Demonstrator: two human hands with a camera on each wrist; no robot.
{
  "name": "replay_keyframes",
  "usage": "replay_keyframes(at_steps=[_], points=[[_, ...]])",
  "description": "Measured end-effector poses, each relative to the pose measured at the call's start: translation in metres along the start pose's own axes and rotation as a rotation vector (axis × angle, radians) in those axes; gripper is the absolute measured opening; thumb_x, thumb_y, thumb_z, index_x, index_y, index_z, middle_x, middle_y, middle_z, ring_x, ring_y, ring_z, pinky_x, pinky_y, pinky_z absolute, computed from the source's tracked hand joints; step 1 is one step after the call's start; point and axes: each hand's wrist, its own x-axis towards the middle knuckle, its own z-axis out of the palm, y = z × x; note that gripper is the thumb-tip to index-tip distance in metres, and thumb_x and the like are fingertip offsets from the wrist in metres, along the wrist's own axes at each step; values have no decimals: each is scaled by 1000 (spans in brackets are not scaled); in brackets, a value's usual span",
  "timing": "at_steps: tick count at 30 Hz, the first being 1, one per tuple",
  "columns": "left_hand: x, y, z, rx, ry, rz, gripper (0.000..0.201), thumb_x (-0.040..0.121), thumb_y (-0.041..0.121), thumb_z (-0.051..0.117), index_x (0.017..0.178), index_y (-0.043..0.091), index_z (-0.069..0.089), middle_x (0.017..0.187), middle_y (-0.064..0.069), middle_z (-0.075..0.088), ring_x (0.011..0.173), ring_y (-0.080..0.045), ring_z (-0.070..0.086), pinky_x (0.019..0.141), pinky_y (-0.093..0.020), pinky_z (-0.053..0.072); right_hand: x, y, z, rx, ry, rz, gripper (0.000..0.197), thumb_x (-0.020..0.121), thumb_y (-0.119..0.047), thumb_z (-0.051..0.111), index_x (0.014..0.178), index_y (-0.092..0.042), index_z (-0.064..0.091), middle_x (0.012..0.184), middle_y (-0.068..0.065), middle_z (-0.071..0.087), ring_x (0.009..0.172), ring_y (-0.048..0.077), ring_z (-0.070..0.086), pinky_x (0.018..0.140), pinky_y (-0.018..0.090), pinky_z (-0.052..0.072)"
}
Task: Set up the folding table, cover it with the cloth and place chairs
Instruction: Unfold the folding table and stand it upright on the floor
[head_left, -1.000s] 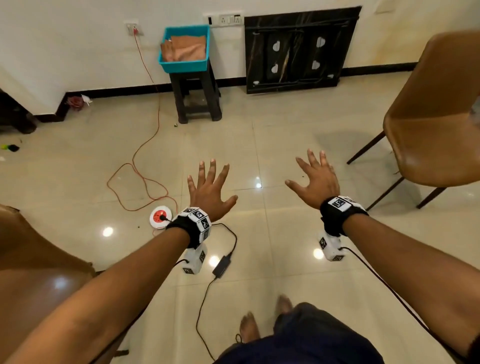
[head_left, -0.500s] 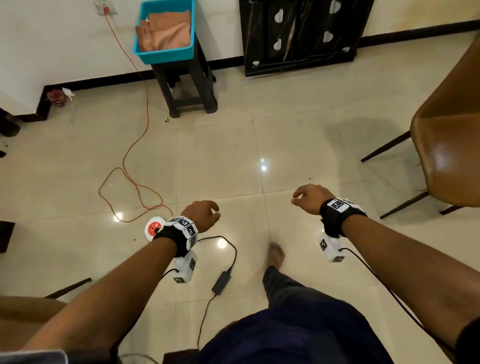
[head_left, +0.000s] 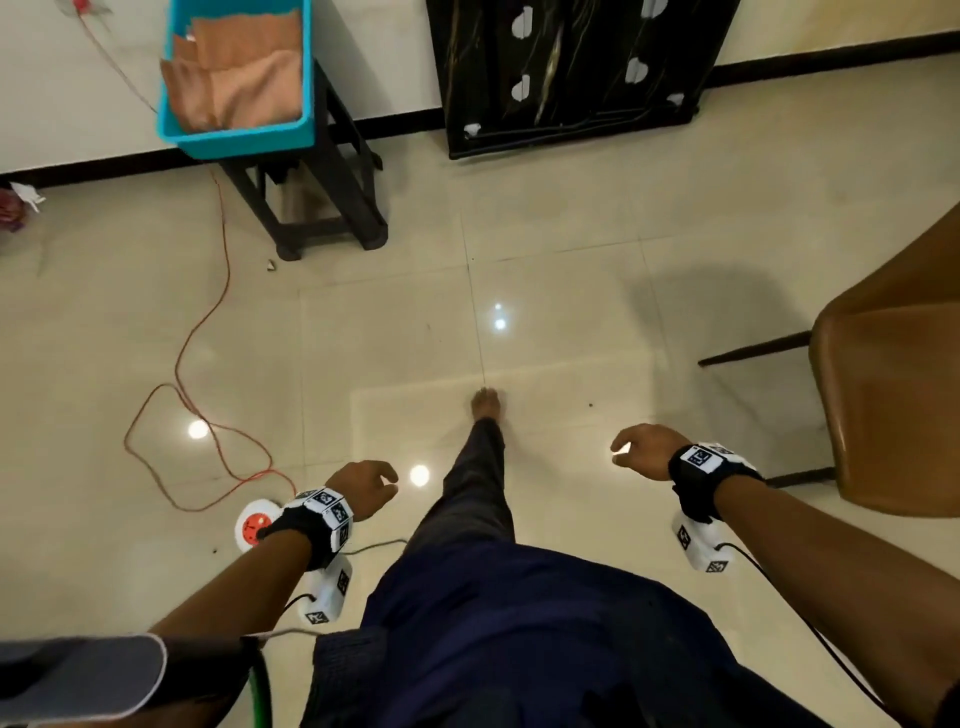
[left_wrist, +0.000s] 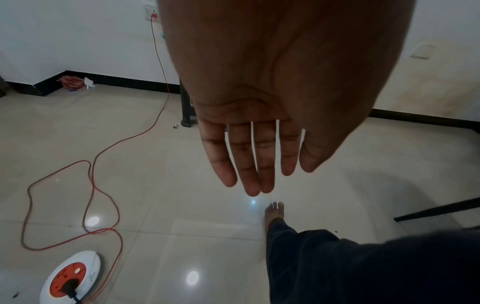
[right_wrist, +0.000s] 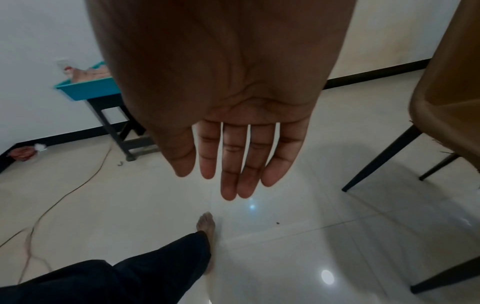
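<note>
Both hands hang over the tiled floor (head_left: 363, 338) holding nothing. The left hand (head_left: 363, 488) and the right hand (head_left: 644, 449) have straight, relaxed fingers (left_wrist: 244, 164) slightly apart. The folded black table (head_left: 571, 73) leans against the far wall. Left of it, the folded peach cloth (head_left: 244, 78) lies in a teal tub (head_left: 244, 137) on a dark stool (head_left: 332, 202). A brown chair (head_left: 893, 405) stands on the right, near the right hand
</note>
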Motion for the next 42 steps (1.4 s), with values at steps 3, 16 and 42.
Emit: replay_keyframes(at_steps=[3, 16, 42], points=[[55, 18, -62, -12, -33, 6, 27, 97, 34, 56, 119, 23, 65, 105, -3, 71, 101, -20, 64, 86, -26, 48, 37, 12, -64, 118, 14, 69, 26, 95, -41, 63, 118, -30, 67, 124, -1, 67, 114, 20, 61, 97, 29, 46], [281, 170, -372, 176, 43, 183, 28, 97, 35, 54, 121, 23, 64, 114, -1, 69, 108, -21, 62, 88, -25, 44, 191, 46, -351, 388, 134, 108, 10, 93, -41, 64, 103, -39, 62, 106, -3, 70, 96, 16, 66, 86, 26, 49], [733, 529, -850, 278, 360, 606, 69, 85, 25, 70, 145, 3, 42, 145, -21, 45, 132, -39, 44, 113, -46, 35, 622, -77, -830, 1472, 156, 82, 72, 93, -32, 71, 153, -8, 37, 155, 14, 42, 142, 32, 40, 116, 45, 35]])
